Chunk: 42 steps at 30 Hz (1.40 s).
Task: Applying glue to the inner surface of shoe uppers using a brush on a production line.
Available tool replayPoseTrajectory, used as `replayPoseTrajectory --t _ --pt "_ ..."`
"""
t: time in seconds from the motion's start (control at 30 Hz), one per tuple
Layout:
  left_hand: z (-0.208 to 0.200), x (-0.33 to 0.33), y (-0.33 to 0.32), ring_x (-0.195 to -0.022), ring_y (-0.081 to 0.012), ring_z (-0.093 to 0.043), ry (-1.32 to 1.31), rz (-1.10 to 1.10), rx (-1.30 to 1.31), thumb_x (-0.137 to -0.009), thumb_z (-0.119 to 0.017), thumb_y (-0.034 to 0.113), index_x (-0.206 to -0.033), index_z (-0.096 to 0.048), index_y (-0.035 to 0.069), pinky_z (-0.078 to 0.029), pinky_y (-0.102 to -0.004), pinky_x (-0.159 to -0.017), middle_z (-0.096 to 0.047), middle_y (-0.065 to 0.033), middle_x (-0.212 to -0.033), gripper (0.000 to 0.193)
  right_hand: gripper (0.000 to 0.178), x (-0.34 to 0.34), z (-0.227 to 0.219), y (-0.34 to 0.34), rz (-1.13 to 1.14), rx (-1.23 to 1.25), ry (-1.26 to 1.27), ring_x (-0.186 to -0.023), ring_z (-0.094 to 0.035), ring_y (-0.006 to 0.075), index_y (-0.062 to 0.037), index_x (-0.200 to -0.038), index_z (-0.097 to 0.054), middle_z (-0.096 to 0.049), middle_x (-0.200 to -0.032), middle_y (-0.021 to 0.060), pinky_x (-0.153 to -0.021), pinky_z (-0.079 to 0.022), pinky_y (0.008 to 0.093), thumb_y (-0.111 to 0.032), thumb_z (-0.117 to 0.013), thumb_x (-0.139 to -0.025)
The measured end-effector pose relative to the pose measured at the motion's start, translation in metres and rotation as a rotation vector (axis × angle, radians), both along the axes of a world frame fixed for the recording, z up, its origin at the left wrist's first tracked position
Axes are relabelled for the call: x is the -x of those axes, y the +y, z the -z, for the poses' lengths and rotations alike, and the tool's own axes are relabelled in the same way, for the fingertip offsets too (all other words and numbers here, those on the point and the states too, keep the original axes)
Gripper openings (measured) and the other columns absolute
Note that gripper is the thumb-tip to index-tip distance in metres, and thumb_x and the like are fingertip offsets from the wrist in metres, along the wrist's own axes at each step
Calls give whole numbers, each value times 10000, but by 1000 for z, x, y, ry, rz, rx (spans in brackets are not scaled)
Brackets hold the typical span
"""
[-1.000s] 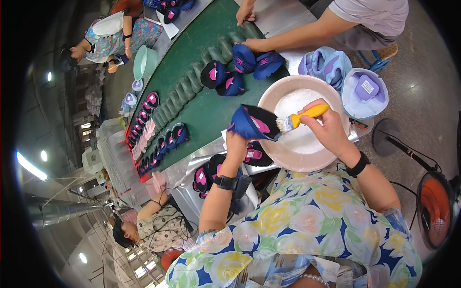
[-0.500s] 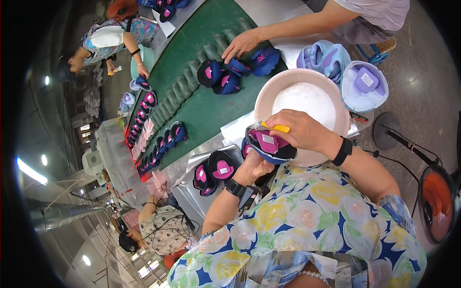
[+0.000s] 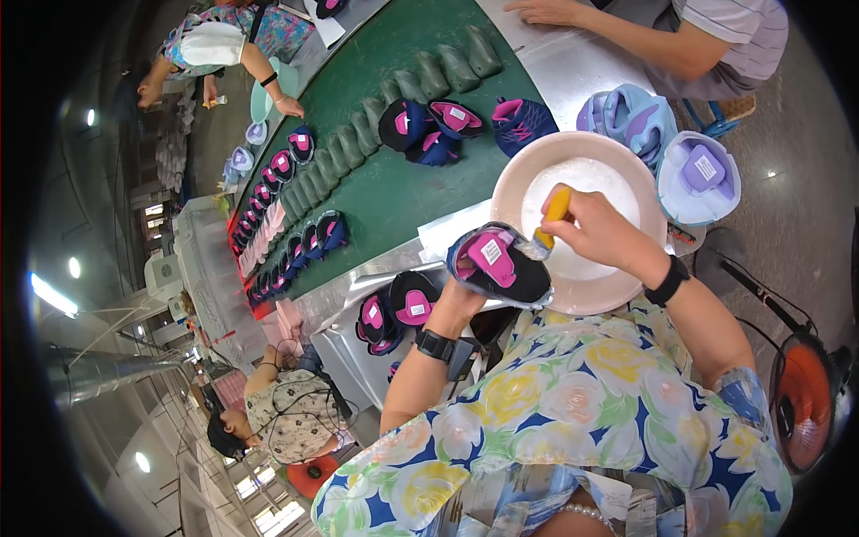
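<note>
My left hand [image 3: 461, 302] holds a dark shoe upper [image 3: 501, 264] with a pink insole, turned sole-side up in front of me. My right hand [image 3: 601, 231] grips a brush with a yellow handle [image 3: 556, 207], and its bristles touch the edge of the shoe upper. Both hands hover over the near rim of a pink basin [image 3: 510, 183] filled with white glue.
A green conveyor belt [image 3: 385, 201] carries dark and pink shoe uppers [image 3: 429, 125] and grey-green lasts [image 3: 438, 72]. More uppers [image 3: 394, 309] lie on a metal ledge. Light blue and lilac uppers [image 3: 662, 143] sit beside the basin. Other people work around the belt. A fan [image 3: 801, 398] stands at right.
The brush has left the basin and come to the shoe upper. My left hand has turned the upper and drawn it closer, over the basin's near rim.
</note>
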<state>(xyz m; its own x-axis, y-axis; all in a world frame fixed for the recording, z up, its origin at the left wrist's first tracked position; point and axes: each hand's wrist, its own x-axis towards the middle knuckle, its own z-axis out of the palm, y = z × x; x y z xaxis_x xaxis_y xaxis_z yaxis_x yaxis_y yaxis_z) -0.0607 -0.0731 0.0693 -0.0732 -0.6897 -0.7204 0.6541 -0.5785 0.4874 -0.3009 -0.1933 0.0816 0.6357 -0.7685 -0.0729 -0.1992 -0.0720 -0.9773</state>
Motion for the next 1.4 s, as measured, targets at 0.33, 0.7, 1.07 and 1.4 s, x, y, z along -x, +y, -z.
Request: replayPoseTrajectory --t 0.33,0.7,1.07,1.4 --pt "-16 -15 -18 -1154 -268 -631 74 -29 192 -1015 -490 255 -1360 -498 42 -532 -424 -996 -597 -163 -1315 406 206 -13 -12 5 -106 556 -208 -932 -655 313 -60 -1005 -627 -684 -993 102 -821 -528 393 -11 -663 -808" --pt "-22 -13 -13 -1143 -263 -638 160 10 170 -1010 -506 277 -1364 -497 39 -530 -400 -994 -598 -164 -1316 427 180 -30 -23 -9 -193 488 -166 -933 -650 303 -60 -966 -620 -686 -978 87 -815 -525 390 -7 -677 -804" --pt "-26 -32 -10 -1097 -284 -664 -121 -110 262 -1011 -488 276 -1367 -470 23 -564 -399 -948 -612 -191 -1278 437 151 -33 -35 1 -89 493 -149 -935 -645 301 -55 -1000 -629 -666 -963 115 -808 -512 384 -56 -661 -853" --pt "-27 -35 -11 -1137 -295 -642 -260 -42 220 -1033 -415 299 -1379 -449 25 -566 -440 -944 -604 -182 -1288 443 189 -43 -40 2 114 334 -132 -847 -661 327 -23 -1023 -598 -664 -938 156 -740 -517 367 -136 -674 -893"
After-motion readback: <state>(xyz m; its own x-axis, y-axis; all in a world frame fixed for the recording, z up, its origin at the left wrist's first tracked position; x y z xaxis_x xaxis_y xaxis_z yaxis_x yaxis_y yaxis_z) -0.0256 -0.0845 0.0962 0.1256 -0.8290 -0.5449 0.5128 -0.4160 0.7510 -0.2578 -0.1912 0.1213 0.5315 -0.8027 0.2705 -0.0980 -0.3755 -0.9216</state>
